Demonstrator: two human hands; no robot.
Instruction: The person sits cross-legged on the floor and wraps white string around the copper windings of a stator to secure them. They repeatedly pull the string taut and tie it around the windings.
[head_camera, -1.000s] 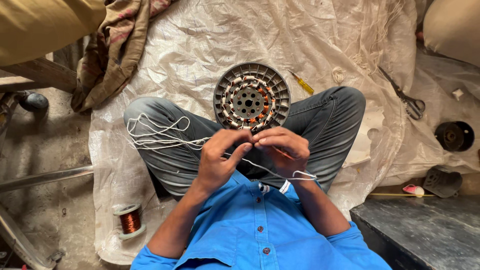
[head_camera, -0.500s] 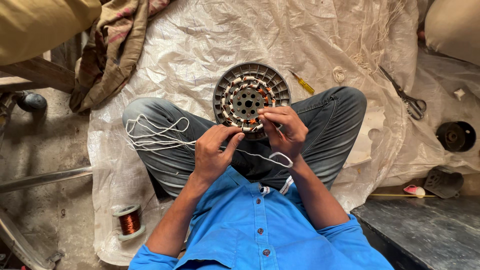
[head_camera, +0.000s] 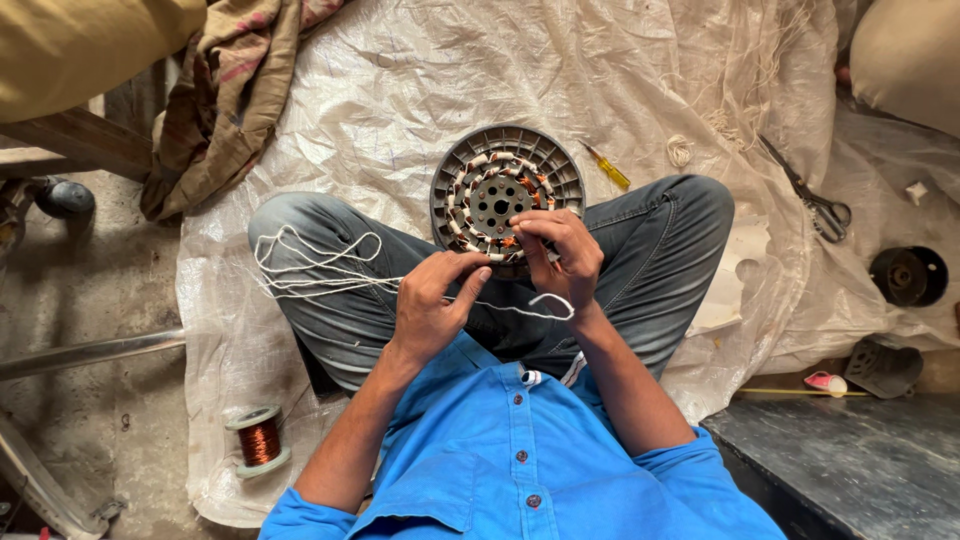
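Change: right hand (head_camera: 562, 255) had moved forward off the lap since a second ago, up onto the near rim of the motor stator (head_camera: 506, 195); left hand (head_camera: 432, 305) had dropped slightly toward the lap.
Meaning: judged as lacing or tying of the windings under way, the thread now being worked at the stator itself rather than between the hands.
Right fingers: pinched together on the white thread (head_camera: 318, 268) at the copper windings, thumb and forefinger tips pressed at the stator's edge.
Left fingers: curled, thumb against forefinger, gripping the same thread nearer the body; a short loop hanging between the two hands.
Thread: loose coils spread over the left knee of the grey jeans, one run stretched across the lap to the hands.
Stator: round, grey, ribbed, upright-faced between the crossed legs on the white plastic sheet (head_camera: 400, 80), partly wrapped in white tape with orange copper showing.
Containers: none open in view; copper wire spool (head_camera: 260, 440) standing on the sheet's lower left corner, wound full, well apart from the hands.
Around: yellow-handled screwdriver (head_camera: 606, 165) just beyond the stator; scissors (head_camera: 812, 200) far right on the sheet; black round part (head_camera: 907, 276) at the right edge; crumpled cloth (head_camera: 225, 95) upper left.
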